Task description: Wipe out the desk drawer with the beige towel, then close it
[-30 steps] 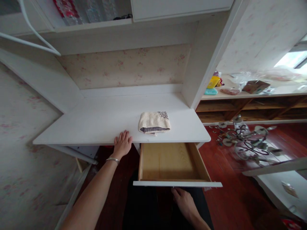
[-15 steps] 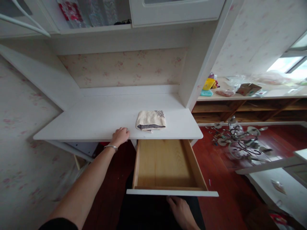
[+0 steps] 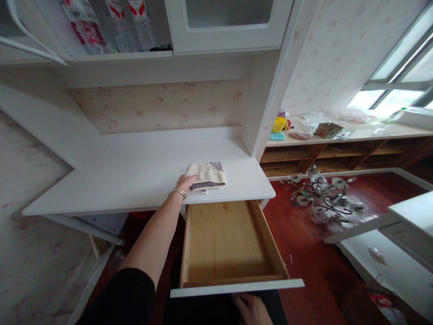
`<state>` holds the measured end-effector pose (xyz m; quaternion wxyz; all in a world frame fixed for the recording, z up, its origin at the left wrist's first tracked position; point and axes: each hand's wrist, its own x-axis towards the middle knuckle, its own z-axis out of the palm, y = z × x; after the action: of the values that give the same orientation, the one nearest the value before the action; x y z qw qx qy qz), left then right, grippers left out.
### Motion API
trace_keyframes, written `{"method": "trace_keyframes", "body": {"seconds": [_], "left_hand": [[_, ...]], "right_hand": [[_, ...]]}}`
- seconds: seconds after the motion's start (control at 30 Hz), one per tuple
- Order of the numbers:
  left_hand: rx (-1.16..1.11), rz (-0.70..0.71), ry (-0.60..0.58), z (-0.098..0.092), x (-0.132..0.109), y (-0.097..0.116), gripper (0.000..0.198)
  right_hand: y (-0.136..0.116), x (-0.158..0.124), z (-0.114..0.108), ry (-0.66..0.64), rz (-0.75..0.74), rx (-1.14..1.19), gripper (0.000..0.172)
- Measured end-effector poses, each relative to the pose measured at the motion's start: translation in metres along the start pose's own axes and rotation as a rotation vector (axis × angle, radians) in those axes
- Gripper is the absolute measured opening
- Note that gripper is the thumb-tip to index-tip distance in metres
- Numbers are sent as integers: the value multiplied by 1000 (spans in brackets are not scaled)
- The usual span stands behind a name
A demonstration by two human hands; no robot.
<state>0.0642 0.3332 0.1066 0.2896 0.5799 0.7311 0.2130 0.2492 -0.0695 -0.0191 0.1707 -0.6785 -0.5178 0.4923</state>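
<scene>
A folded cream cloth [image 3: 207, 175] with a dark flower pattern and a grey underside lies on the white desk [image 3: 142, 176]. My left hand [image 3: 186, 182], a silver bangle at its wrist, grips the cloth's left edge; the fingertips are partly hidden. Below the desktop, a wooden drawer [image 3: 230, 246] is pulled out with nothing inside. At the middle of its white front, my right hand [image 3: 252, 308] is closed on the lower edge, with some fingers out of sight under it.
Bottles [image 3: 118, 29] stand in the open upper cabinet. A chandelier [image 3: 321, 194] lies on the red floor at right, below a long shelf [image 3: 358, 140] with bags and a box. Another white furniture piece [image 3: 412, 225] is at far right.
My left hand has moved right from the desk's front edge onto the cloth and taken hold of it. My right hand stays at the drawer front. The view has tilted up a little.
</scene>
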Motion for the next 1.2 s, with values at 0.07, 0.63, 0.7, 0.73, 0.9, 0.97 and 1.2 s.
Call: {"method": "trace_keyframes", "body": {"seconds": [0.07,0.63,0.7,0.73,0.9,0.97,1.2], "left_hand": [[-42,-38,-29,4,0,4,45],[-352,229,-10,-26,-64,23,52],[-198,353,103,-33,-90,32,54],[-63,410,154,-35,-106,36,55],[523,1059,85,2,-195,25,53],[689,1144,-38,38,-214,5,49],[928,806,-499,134,-205,-45,45]], "right_hand": [[6,4,3,5,19,36,47],[23,17,8,-58,9,232,37],[24,18,9,-62,-2,260,37],[24,18,9,-58,-10,272,36],[31,20,13,-39,-27,300,37],[32,20,13,-43,-19,298,39],[22,14,7,-48,-22,270,35]]}}
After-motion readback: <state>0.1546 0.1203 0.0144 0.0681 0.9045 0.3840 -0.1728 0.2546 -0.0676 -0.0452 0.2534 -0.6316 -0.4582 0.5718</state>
